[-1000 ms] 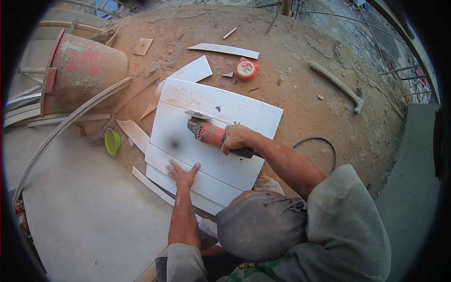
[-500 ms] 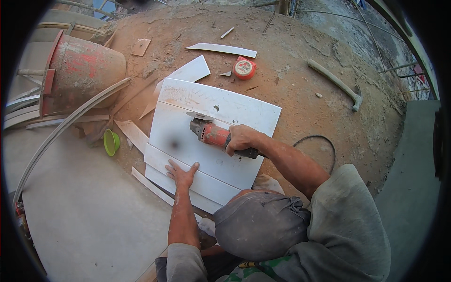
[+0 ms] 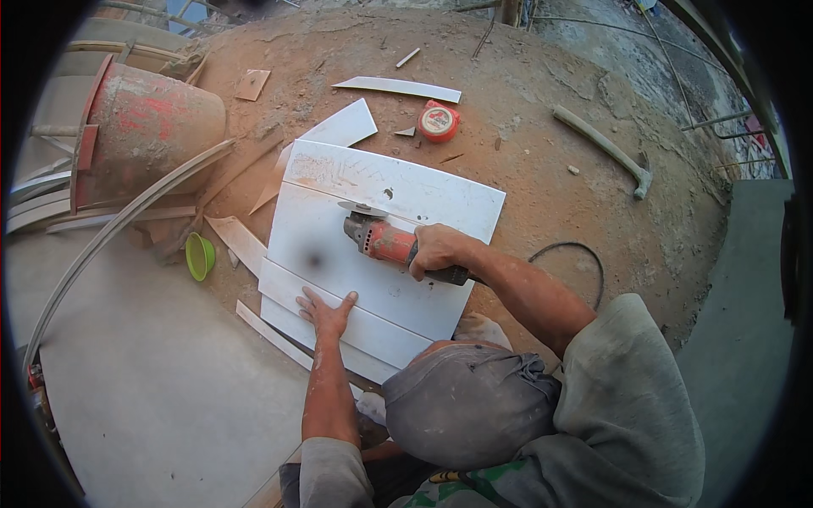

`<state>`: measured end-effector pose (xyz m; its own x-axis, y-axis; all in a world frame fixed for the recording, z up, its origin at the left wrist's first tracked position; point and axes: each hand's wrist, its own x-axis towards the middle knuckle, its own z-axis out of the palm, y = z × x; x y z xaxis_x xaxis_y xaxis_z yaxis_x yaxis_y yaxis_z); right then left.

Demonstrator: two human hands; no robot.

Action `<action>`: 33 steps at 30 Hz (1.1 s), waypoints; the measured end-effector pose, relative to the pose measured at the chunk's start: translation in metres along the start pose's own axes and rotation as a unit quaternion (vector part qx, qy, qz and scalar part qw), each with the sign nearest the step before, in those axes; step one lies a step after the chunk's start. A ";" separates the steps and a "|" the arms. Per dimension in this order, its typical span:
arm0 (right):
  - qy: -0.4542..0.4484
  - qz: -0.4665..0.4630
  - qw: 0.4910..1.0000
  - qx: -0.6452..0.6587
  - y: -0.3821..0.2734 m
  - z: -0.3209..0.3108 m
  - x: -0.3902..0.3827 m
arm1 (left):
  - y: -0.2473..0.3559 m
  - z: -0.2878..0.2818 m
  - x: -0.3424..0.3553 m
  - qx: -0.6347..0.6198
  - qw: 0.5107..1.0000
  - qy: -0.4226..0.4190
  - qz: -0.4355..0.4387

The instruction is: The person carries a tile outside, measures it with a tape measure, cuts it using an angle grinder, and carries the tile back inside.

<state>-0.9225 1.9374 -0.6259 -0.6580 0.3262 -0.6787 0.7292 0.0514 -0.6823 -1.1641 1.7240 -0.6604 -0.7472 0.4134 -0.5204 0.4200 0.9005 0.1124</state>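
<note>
Neither my left hand nor my right hand is in view. Below me a person in a grey cap [image 3: 466, 406] and grey shirt bends over stacked white boards [image 3: 461, 207]. That person's right hand [image 3: 436, 250] grips a red and black angle grinder [image 3: 389, 244], whose disc [image 3: 360, 207] is at a straight line across the top board. Their left hand [image 3: 326, 313] lies with fingers spread on the lower part of the stack. A dark cord [image 3: 576, 244] trails from the tool's side onto the dusty ground.
A dirty red bucket [image 3: 157, 127], a curved strip [image 3: 118, 224] and a green bowl [image 3: 200, 256] are at the left. A red tape measure [image 3: 439, 123] and white offcuts [image 3: 398, 86] lie beyond the boards. A hammer [image 3: 605, 144] lies at right, near bent rods [image 3: 720, 123] at the edge.
The person's right hand and grinder have moved slightly rightward along the line on the board. The whole view has shifted a little; their left hand stays on the boards.
</note>
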 end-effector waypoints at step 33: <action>0.010 -0.009 1.000 -0.004 0.024 0.004 -0.015 | 0.010 0.007 -0.010 0.011 0.999 0.012 -0.033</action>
<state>-0.8963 1.9295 -0.6330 -0.6673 0.3444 -0.6604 0.7187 0.0647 -0.6923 -1.1490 1.7278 -0.6599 -0.7854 0.3565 -0.5060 0.3802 0.9229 0.0600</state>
